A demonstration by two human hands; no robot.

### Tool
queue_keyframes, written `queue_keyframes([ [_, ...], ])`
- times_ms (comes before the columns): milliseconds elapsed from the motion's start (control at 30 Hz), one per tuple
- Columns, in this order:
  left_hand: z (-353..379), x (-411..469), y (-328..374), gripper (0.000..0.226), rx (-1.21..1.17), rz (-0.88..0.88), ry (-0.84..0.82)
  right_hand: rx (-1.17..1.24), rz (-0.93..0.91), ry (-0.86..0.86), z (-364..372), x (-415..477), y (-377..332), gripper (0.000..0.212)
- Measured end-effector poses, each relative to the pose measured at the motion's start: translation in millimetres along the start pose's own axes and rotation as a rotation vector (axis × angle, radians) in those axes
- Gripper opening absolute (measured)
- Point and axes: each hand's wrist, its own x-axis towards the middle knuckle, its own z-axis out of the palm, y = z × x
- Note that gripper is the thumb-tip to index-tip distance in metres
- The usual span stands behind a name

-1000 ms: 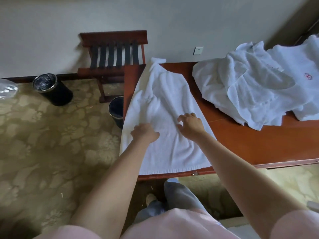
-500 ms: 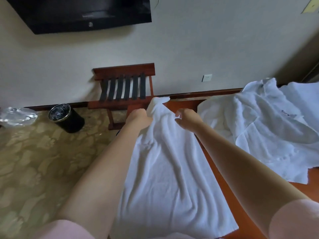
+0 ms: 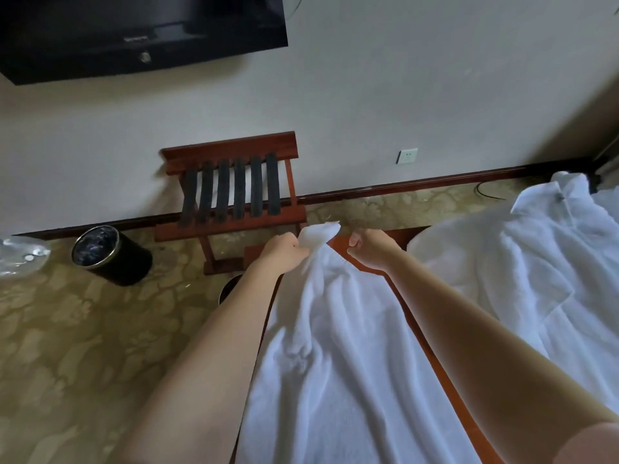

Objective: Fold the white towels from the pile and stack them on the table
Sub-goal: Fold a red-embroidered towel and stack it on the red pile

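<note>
Head view: towel point(image 3: 335, 363) runs along the tabletop point(image 3: 469, 423) from 6 to 12 o'clock, pile point(image 3: 536, 262) at 3. Left hand point(image 3: 284, 252) fingers grip its bunched far end. Right hand point(image 3: 371, 249) fingers are curled just beside it; I can't tell if they hold it. Risk: a one-sided pull skews the fold or drags the towel off the 9 o'clock edge.

A white towel point(image 3: 335, 346) lies lengthwise along the red-brown table point(image 3: 460, 403), and the left hand point(image 3: 284, 251) grips its bunched far end. The right hand point(image 3: 373, 251) is curled just beside that end, though whether it holds cloth cannot be told. A pile of white towels point(image 3: 519, 262) sits to the right, with a slatted luggage rack point(image 3: 234, 182) and a black bin point(image 3: 110, 256) by the wall.
</note>
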Motion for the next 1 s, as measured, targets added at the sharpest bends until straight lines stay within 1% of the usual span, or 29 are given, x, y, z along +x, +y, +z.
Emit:
queue_keyframes([
  [33, 1, 12, -2, 0.017, 0.001, 0.0, -0.008, -0.006, 0.016, -0.015, 3, 10, 1, 0.028],
  [100, 5, 35, -4, 0.042, 0.012, -0.009, -0.018, -0.013, 0.048, -0.037, 10, 27, 4, 0.03],
  [133, 7, 46, -4, 0.051, 0.014, -0.023, -0.014, -0.012, 0.064, -0.047, 14, 35, 5, 0.032],
  [200, 15, 64, -3, 0.058, 0.001, -0.041, -0.007, -0.017, 0.085, -0.074, 22, 48, 7, 0.039],
  [333, 32, 89, 0, 0.077, -0.036, -0.045, -0.045, -0.03, 0.105, -0.1, 39, 63, 7, 0.065],
  [400, 43, 95, 3, 0.083, -0.041, -0.042, -0.051, -0.029, 0.112, -0.123, 49, 65, 7, 0.062],
  [433, 49, 97, 4, 0.081, -0.023, -0.037, -0.036, -0.026, 0.11, -0.128, 54, 64, 8, 0.055],
  [533, 60, 99, 1, 0.065, -0.012, 0.007, 0.058, -0.023, 0.076, -0.121, 64, 60, 10, 0.023],
  [600, 59, 97, -4, 0.058, -0.064, 0.012, 0.133, -0.017, 0.044, -0.127, 65, 56, 12, 0.012],
  [700, 48, 88, -8, 0.053, -0.169, 0.011, 0.298, 0.118, 0.057, -0.082, 56, 55, 12, 0.01],
  [800, 26, 76, -11, 0.049, -0.26, 0.028, 0.465, 0.307, 0.055, 0.053, 38, 51, 6, 0.013],
  [933, -4, 56, -18, 0.05, -0.275, 0.028, 0.546, 0.32, -0.027, 0.315, 5, 44, -6, 0.011],
  [1000, -17, 39, -18, 0.053, -0.259, 0.036, 0.554, 0.271, -0.116, 0.396, -19, 36, -19, 0.018],
])
